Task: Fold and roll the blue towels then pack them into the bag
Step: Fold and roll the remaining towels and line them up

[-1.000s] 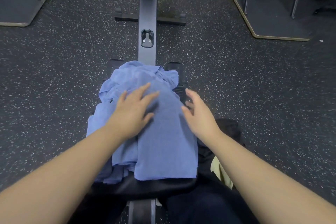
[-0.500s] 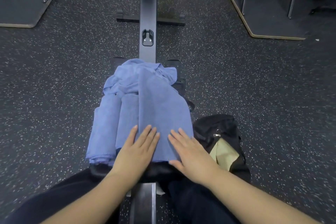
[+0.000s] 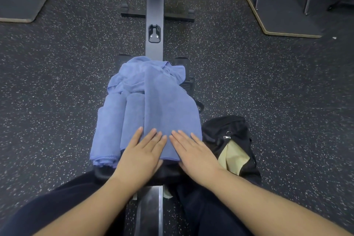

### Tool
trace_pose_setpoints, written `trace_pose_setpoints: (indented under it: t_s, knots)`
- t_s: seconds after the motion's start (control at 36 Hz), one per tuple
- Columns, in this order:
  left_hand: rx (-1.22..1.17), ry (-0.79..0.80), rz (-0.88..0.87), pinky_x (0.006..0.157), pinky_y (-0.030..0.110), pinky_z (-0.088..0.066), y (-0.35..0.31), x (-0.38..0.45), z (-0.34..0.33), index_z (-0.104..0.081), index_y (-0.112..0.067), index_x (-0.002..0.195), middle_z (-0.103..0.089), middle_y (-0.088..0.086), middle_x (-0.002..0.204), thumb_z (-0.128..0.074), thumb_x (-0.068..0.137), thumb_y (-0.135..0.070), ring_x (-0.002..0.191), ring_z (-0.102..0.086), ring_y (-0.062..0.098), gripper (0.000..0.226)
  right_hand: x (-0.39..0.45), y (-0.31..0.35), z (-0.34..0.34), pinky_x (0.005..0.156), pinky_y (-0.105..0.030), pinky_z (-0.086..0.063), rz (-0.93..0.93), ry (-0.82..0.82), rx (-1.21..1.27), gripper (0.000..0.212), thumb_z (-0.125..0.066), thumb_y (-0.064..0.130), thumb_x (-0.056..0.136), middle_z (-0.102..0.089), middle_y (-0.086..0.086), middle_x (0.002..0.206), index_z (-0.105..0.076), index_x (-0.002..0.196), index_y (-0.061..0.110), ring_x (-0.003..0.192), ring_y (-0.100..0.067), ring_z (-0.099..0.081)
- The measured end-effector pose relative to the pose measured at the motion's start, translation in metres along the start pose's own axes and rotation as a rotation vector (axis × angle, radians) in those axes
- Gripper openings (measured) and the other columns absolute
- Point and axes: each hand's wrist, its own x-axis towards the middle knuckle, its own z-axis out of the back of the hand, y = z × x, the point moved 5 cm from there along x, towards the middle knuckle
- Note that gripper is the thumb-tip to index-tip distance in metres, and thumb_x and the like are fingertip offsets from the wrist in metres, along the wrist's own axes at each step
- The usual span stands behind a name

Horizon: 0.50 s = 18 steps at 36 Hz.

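From the head view I look down on a dark seat (image 3: 103, 173) of what looks like a rowing machine, its rail (image 3: 154, 15) running away from me across the speckled floor (image 3: 57, 82). The blue towels sit piled on that seat. On top lies one folded towel (image 3: 168, 109), a long flat strip running from near to far. Just left of it I see two rolled towels (image 3: 115, 126) lying side by side, and at the far end a crumpled towel (image 3: 134, 76) not yet dealt with.

My left hand (image 3: 141, 155) lies flat on the near end of the folded strip, fingers straight and together, holding nothing. My right hand (image 3: 193, 153) lies beside it on the same near edge, also flat with straight fingers, gripping nothing. The fingertips of the two hands nearly meet in the middle of the cloth.

The bag (image 3: 229, 145) stands on the floor just right of the seat, black, unzipped, with a pale lining showing in its mouth. I see no towel inside it, though I cannot see its depths.

I judge the folding of this towel done and the rolling about to start from the near edge. The next move calls for curling the fingers under that edge and turning it over tightly, pushing away from me, keeping both hands level so the roll stays even and does not drift onto the rolls at left
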Motion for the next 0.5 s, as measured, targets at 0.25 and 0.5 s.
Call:
trace_pose_setpoints:
  t_s: [0.25,0.5]
  knots:
    - [0.015,-0.024,-0.012,0.101,0.052,-0.030,-0.003,-0.005,-0.004,-0.072,-0.001,0.105,-0.071,0.015,0.108,-0.037,0.076,-0.004,0.101,-0.068,0.032,0.046,-0.014,-0.028,0.019,0.083,-0.032,-0.054,0.006,-0.106,-0.005,0.056,-0.031,0.009,0.071,-0.071,-0.003,0.111,-0.073,0.108,0.012,0.102,-0.018,-0.068]
    - [0.090,0.080,0.004,0.112,0.050,-0.011,-0.007,-0.013,-0.012,-0.069,0.005,0.108,-0.070,0.021,0.106,-0.030,0.072,0.000,0.099,-0.069,0.034,0.054,-0.027,-0.049,0.018,0.081,-0.041,-0.050,-0.084,0.148,0.186,0.030,-0.045,0.011,0.082,-0.064,-0.007,0.107,-0.059,0.109,0.011,0.099,-0.031,-0.060]
